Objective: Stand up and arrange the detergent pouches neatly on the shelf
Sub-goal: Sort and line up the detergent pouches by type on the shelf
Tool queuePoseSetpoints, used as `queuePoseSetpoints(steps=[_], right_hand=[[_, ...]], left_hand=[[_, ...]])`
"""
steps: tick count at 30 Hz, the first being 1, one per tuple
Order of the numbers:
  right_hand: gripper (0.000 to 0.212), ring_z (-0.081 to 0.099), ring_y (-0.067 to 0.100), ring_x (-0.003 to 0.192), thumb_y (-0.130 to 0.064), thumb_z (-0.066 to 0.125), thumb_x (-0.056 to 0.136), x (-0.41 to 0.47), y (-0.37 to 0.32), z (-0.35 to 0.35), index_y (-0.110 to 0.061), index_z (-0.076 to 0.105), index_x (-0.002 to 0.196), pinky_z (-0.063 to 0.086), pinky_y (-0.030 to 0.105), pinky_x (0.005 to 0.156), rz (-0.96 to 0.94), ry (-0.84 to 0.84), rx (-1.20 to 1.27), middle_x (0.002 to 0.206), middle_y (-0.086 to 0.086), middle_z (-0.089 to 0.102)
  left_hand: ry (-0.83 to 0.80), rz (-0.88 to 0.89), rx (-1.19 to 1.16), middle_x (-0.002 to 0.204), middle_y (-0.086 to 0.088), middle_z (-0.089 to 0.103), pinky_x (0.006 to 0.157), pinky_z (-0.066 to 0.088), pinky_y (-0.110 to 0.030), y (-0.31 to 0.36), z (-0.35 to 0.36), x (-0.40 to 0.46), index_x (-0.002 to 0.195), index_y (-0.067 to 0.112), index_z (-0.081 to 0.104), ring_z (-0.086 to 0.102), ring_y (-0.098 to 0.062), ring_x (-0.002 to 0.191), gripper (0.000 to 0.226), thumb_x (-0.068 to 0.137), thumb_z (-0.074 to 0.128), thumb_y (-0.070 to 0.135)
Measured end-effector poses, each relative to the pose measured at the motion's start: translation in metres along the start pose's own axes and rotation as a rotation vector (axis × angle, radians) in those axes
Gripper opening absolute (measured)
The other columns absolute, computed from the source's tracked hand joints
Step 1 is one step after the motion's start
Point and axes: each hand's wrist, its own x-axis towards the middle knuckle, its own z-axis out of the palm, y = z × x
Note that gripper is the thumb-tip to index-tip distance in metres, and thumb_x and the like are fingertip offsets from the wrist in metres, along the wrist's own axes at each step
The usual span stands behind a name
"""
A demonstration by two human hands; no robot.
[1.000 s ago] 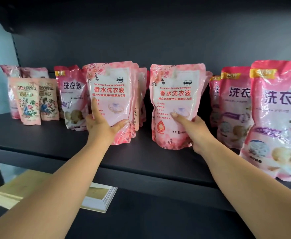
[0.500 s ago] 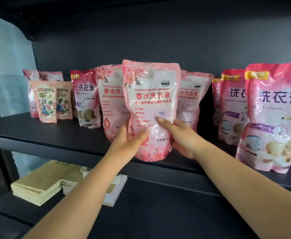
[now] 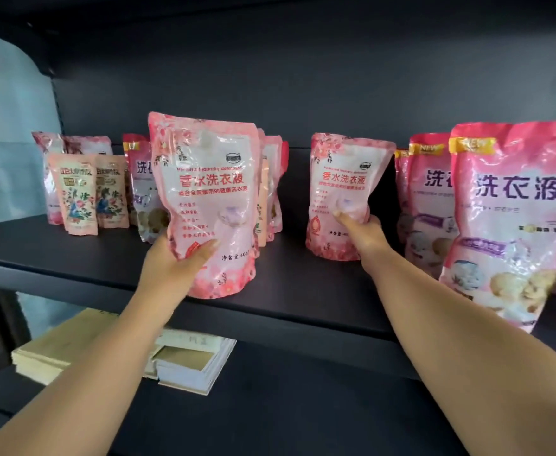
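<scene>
My left hand [image 3: 174, 268] grips the lower left of a pink floral detergent pouch [image 3: 210, 192], held upright near the front edge of the dark shelf [image 3: 286, 284]. My right hand [image 3: 362, 232] grips a second pink floral pouch [image 3: 342, 179] standing further back, thumb pressed into its front. More floral pouches [image 3: 271, 179] stand behind the left one. Large pink pouches with purple lettering [image 3: 513, 205] stand at the right, another [image 3: 429, 192] behind them. Small peach pouches [image 3: 77, 192] and a purple-lettered pouch [image 3: 140, 179] stand at the left.
The shelf's back wall is dark grey. On the lower shelf [image 3: 303, 406] lies a stack of books or pads [image 3: 184, 360] and flat cardboard [image 3: 62, 343]. A pale panel [image 3: 6, 143] stands at the left beyond the shelf side.
Half a second ago both hands held one pouch at the centre. Now the left hand holds that pouch alone, further left, and the right hand has moved right to grip another pouch.
</scene>
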Motion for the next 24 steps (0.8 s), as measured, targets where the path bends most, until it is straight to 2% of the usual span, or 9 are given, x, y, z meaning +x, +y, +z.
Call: queuePoseSetpoints(steps=[3,7,11,15,19,21,24], right_hand=[[0.068,0.057,0.026,0.114,-0.032,0.074,0.077,0.003,0.003,0.003,-0.010,0.044,0.133,0.047,0.038,0.096,-0.077,-0.006,-0.042,0.125,0.006,0.058],[0.050,0.061,0.026,0.105,-0.027,0.075,0.076,0.000,0.001,-0.002,-0.010,0.057,0.120,0.051,0.040,0.092,-0.079,-0.017,-0.062,0.116,0.008,0.064],[0.043,0.062,0.025,0.101,-0.018,0.072,0.079,-0.006,0.000,-0.003,-0.010,0.056,0.119,0.053,0.038,0.084,-0.050,-0.080,0.020,0.109,0.006,0.064],[0.061,0.059,0.026,0.110,-0.024,0.071,0.080,-0.010,-0.001,-0.004,-0.008,0.042,0.131,0.049,0.041,0.093,-0.051,-0.101,0.010,0.121,0.006,0.059],[0.068,0.058,0.024,0.110,-0.024,0.073,0.079,-0.017,-0.001,-0.003,-0.010,0.037,0.134,0.049,0.036,0.089,-0.096,-0.139,0.035,0.122,0.005,0.057],[0.065,0.058,0.023,0.110,-0.023,0.072,0.080,-0.019,-0.001,-0.002,-0.014,0.039,0.135,0.047,0.038,0.094,-0.099,-0.173,0.021,0.124,0.003,0.057],[0.047,0.061,0.024,0.106,-0.017,0.067,0.084,-0.018,0.000,-0.002,-0.018,0.050,0.128,0.047,0.044,0.097,-0.080,-0.223,-0.006,0.122,0.006,0.061]], left_hand=[[-0.025,-0.012,0.033,0.098,0.015,0.059,0.076,0.040,-0.019,-0.007,-0.002,0.008,0.113,0.026,0.052,0.055,-0.006,0.093,0.038,0.079,0.069,0.025],[-0.052,-0.006,0.043,0.103,0.014,0.057,0.084,0.038,-0.024,-0.007,0.001,0.020,0.120,0.025,0.049,0.052,-0.007,0.100,0.043,0.081,0.068,0.026],[-0.114,-0.021,0.006,0.114,0.011,0.053,0.091,0.039,-0.028,-0.006,0.000,0.020,0.118,0.031,0.036,0.050,-0.009,0.108,0.053,0.077,0.069,0.029],[-0.101,-0.015,0.013,0.122,0.010,0.040,0.096,0.038,-0.031,-0.008,-0.005,0.010,0.140,0.023,0.016,0.043,-0.008,0.111,0.089,0.070,0.070,0.034],[-0.084,0.085,0.120,0.141,0.003,0.028,0.104,0.035,-0.033,-0.014,0.005,-0.007,0.142,0.028,0.001,0.036,-0.010,0.125,0.115,0.060,0.083,0.025],[-0.068,0.108,0.225,0.144,-0.001,0.023,0.101,0.034,-0.032,-0.015,0.012,-0.010,0.144,0.029,-0.003,0.033,-0.012,0.125,0.123,0.057,0.085,0.021],[-0.089,0.075,0.320,0.148,-0.003,0.018,0.103,0.033,-0.037,-0.014,0.011,0.000,0.144,0.030,-0.013,0.032,-0.019,0.130,0.125,0.064,0.082,0.020]])
